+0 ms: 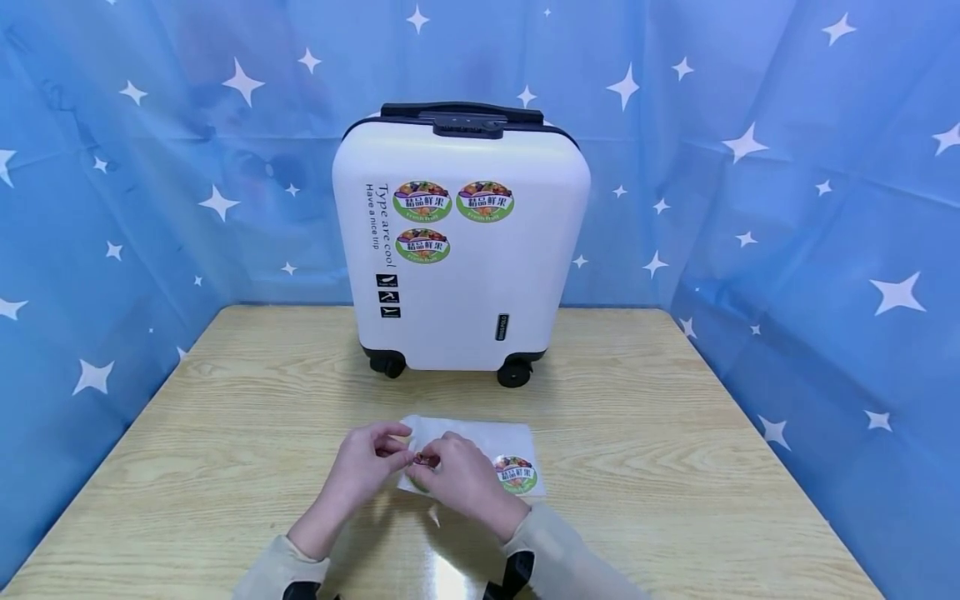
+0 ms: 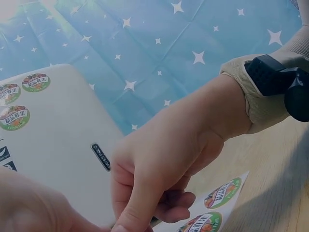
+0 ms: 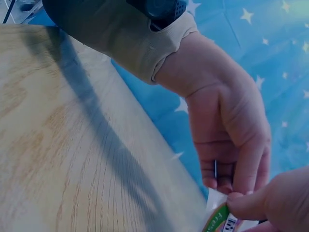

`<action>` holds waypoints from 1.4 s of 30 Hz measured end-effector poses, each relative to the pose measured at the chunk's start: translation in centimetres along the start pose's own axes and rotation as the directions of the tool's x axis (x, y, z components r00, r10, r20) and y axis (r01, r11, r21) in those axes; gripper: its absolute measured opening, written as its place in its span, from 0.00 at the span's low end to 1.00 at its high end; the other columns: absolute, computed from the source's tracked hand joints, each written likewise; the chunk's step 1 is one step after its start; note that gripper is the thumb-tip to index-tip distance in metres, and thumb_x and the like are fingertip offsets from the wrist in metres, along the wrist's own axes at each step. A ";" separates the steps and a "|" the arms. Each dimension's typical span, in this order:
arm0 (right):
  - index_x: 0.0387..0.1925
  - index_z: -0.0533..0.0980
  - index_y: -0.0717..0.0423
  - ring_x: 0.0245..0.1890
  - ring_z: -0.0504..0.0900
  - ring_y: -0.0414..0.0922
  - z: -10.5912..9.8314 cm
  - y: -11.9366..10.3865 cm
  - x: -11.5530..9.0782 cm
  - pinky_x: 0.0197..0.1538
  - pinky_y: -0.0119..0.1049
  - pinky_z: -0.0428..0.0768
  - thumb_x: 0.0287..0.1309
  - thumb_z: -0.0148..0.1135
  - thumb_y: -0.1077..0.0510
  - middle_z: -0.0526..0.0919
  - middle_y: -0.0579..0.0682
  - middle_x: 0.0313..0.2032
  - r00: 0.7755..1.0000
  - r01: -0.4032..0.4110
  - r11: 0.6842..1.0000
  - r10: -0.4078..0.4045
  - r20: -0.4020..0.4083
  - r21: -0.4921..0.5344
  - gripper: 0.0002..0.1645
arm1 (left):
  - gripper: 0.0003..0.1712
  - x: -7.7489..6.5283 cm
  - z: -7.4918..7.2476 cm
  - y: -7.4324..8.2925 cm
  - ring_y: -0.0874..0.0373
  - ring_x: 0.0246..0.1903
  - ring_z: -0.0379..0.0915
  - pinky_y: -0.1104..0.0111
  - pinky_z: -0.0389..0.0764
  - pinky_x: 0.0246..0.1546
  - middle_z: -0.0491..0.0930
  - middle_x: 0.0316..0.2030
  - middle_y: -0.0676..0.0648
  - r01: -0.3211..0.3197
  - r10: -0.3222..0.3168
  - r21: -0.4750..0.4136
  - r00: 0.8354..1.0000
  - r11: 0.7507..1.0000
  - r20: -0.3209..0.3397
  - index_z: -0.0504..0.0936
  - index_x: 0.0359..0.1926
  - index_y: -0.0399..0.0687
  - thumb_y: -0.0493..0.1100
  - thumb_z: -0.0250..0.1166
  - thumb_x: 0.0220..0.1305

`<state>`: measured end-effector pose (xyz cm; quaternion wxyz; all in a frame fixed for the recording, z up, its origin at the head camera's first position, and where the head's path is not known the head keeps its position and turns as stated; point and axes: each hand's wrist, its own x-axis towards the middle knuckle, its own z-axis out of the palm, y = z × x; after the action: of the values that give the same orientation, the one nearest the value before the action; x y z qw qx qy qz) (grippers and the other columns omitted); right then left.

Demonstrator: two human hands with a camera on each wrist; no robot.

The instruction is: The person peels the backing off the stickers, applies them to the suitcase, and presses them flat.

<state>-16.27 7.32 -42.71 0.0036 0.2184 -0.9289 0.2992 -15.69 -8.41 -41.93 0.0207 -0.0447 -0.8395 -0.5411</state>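
Note:
On the table near the front lies a white sticker sheet (image 1: 468, 429) with oval fruit stickers. One sticker (image 1: 515, 473) shows at its right end, and the left wrist view has two, a far one (image 2: 223, 193) and a nearer one (image 2: 203, 223). My left hand (image 1: 369, 462) pinches the sheet's left part with thumb and fingertips. Close against it, my right hand (image 1: 465, 475) grips the same part, its thumb pressing on a green-edged sticker (image 3: 216, 221) beside a white paper corner. The fingertips hide most of that sticker.
A white suitcase (image 1: 465, 292) stands upright behind the sheet, with three oval fruit stickers at its upper left and black wheels on the wooden table (image 1: 637, 467). A blue curtain (image 1: 660, 208) with white stars closes the back and sides.

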 end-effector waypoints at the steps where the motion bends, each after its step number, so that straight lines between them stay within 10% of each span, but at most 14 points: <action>1: 0.34 0.83 0.53 0.24 0.69 0.33 0.0 0.0 0.0 0.26 0.27 0.69 0.54 0.63 0.45 0.75 0.39 0.26 1.000 0.000 1.000 0.000 0.003 0.004 0.16 | 0.15 0.0 0.0 0.0 0.58 0.27 0.77 0.68 0.77 0.29 0.82 0.25 0.48 -0.002 0.002 0.009 1.000 1.000 -0.001 0.81 0.41 0.34 0.28 0.68 0.49; 42: 0.29 0.81 0.50 0.27 0.71 0.34 -0.6 -0.1 0.0 0.30 0.27 0.70 0.58 0.60 0.49 0.77 0.40 0.28 0.997 0.063 0.998 -0.064 0.044 0.026 0.10 | 0.17 -0.2 0.2 0.4 0.59 0.26 0.74 0.72 0.74 0.24 0.80 0.25 0.49 -0.052 0.052 0.011 0.999 0.999 0.009 0.80 0.44 0.35 0.25 0.66 0.51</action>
<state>-16.32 7.54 -42.15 -0.0107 0.2544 -0.9176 0.3053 -15.49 -8.06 -41.63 0.0316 -0.0687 -0.8413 -0.5353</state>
